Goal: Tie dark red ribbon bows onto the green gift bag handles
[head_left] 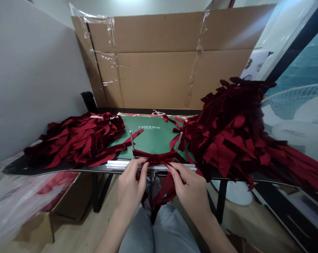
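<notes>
A dark red ribbon (155,158) is looped around two upright metal pins, the left pin (132,141) and the right pin (179,141). It is gathered in the middle like a bow. The pins rise from a silver metal rail (118,164) along the table's front edge. My left hand (132,181) pinches the ribbon just left of the gathered middle. On the other side, my right hand (186,182) has thumb and fingers closed on the ribbon. Loose ribbon tails (166,191) hang below the rail, over my lap.
Red ribbons lie in a heap (87,138) on the left and a taller pile (233,130) on the right. A green printed sheet (151,137) covers the table's middle. Behind stands a cardboard panel (156,70). A white fan (293,130) is at right, an open carton (37,225) at lower left.
</notes>
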Tool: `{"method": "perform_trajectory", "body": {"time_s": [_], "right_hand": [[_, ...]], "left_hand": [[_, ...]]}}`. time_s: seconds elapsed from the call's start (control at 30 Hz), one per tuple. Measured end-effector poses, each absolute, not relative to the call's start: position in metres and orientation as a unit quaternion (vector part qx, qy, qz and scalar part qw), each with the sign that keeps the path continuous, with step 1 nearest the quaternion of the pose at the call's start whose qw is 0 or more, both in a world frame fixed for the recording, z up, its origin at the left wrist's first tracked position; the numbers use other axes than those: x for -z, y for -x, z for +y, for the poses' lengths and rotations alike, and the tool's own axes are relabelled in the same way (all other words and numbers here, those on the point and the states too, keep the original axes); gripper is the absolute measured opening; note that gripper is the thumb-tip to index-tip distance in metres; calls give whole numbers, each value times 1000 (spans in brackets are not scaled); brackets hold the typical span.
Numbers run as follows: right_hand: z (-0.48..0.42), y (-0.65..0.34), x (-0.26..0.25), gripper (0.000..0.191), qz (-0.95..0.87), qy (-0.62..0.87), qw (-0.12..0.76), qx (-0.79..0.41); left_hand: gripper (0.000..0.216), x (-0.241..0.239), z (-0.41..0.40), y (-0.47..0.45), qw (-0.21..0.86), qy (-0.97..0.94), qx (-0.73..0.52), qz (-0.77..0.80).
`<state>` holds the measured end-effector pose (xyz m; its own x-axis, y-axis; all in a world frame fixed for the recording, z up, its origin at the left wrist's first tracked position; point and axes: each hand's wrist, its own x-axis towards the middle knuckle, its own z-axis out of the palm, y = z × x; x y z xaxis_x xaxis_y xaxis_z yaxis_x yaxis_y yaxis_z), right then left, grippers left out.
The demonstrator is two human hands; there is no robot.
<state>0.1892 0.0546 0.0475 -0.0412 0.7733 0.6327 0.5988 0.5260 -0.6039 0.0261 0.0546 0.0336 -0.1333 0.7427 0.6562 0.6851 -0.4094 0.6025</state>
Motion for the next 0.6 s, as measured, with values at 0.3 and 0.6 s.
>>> {"method": "perform_trajectory", "body": {"time_s": [0.3,0.6], "right_hand": [[60,-200,-54,17,-681,519,499,-130],[61,-194,-56,15,-669,524,493,-188]], "left_hand": [[10,-36,56,-27,68,-676,-483,551],[7,-36,57,-12,45,-663,-513,543]]}}
